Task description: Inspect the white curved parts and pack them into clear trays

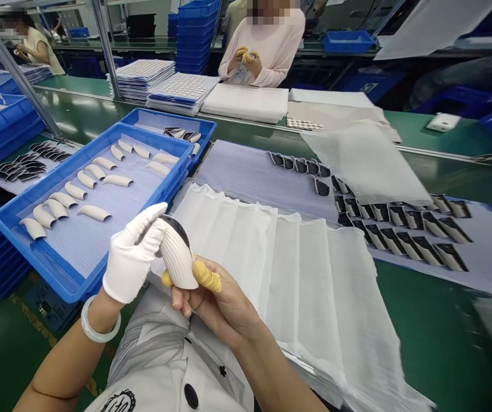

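Observation:
Between my two hands is a curved, ribbed cream-white shell piece [176, 257] with a dark edge along its upper side. My left hand [132, 254], in a white glove, pinches its upper end. Yellow finger cots cover fingertips of my right hand [220, 294], which grips the lower end. Left of my hands, a blue tray [69, 280] holds several similar ribbed pieces [93, 213] on a pale liner. Below and to the right of the held piece lies a pleated white cloth [288, 263]. What the piece looks like underneath is hidden.
Rows of black-faced pieces [409, 240] lie on sheets at the right, partly under a translucent sheet [370, 163]. Another blue tray [205, 129] sits behind the first. Across the bench a co-worker [267, 46] handles something small, near stacked white sheets [246, 103]. A metal post [103, 51] rises at left.

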### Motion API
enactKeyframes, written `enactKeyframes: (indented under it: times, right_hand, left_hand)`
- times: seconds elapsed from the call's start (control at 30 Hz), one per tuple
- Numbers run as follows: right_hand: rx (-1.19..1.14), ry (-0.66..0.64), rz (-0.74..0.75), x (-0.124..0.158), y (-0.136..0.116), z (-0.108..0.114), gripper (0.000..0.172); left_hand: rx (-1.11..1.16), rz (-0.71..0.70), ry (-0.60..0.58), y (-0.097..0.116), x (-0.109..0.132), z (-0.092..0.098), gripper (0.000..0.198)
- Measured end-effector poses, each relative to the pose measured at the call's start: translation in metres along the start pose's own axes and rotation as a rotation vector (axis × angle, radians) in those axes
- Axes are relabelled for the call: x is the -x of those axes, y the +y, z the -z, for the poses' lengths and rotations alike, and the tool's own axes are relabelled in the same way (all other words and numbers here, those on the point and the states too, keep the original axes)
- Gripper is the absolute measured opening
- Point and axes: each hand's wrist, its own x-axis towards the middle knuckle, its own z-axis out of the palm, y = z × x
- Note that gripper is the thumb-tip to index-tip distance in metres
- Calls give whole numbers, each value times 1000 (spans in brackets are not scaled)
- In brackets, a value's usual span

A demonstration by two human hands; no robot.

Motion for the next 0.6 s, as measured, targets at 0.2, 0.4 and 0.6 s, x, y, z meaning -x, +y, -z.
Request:
enactKeyframes:
  times: [0.2,0.4,0.6]
  right_hand:
    - [-83,-7,61,7,-2,11,30]
    - [-206,-99,11,10,4,21,29]
    - [-479,-212,-33,12,21,19,41]
  left_hand:
    - [-233,29,-230,13,4,-2,92]
    - [-14,72,-143,19,2,-8,43]
    - [202,195,-22,15,-9,-14,22]
